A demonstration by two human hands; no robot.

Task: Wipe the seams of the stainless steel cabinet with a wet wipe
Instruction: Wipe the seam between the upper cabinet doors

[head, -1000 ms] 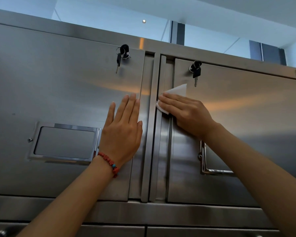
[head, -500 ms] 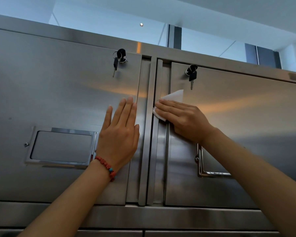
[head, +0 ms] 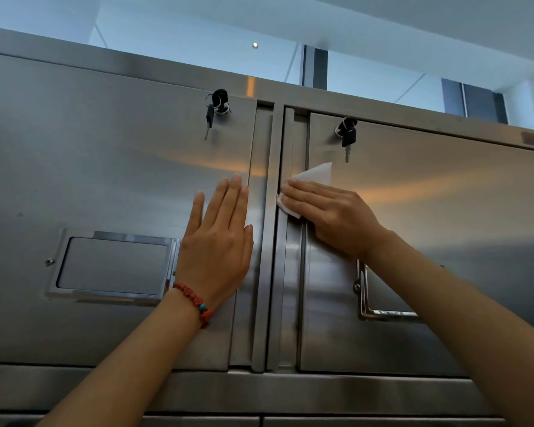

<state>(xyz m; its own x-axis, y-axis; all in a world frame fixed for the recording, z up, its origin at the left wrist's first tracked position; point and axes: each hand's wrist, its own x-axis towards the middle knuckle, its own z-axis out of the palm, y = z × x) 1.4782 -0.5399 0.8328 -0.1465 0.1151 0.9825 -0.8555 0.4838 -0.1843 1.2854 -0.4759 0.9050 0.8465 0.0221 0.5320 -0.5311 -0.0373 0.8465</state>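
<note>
Little has moved since a second ago: our right hand (head: 327, 214) and the wipe (head: 313, 177) sit at much the same height on the seam (head: 305, 143), only a touch lower against the right key, and our left hand (head: 219, 238) has stayed flat on the left door (head: 90, 164).

We press the white wipe against the cabinet (head: 198, 392) with straight right fingers (head: 296, 194), fingertips reaching the central post (head: 275, 241). The wipe lies over the vertical seam at the left edge of the right door (head: 444, 211), one corner sticking up above the hand, just below the right key (head: 347, 140), another peeking out under the fingertips.

Our left fingers (head: 232, 198) are straight and together, holding nothing, palm flat near the left door's right edge, beside the recessed handle (head: 111, 266). A red bead bracelet (head: 195, 303) circles that wrist. The left key (head: 213, 109) hangs from its lock above the hand. Our right wrist partly covers the right handle (head: 379, 312).
</note>
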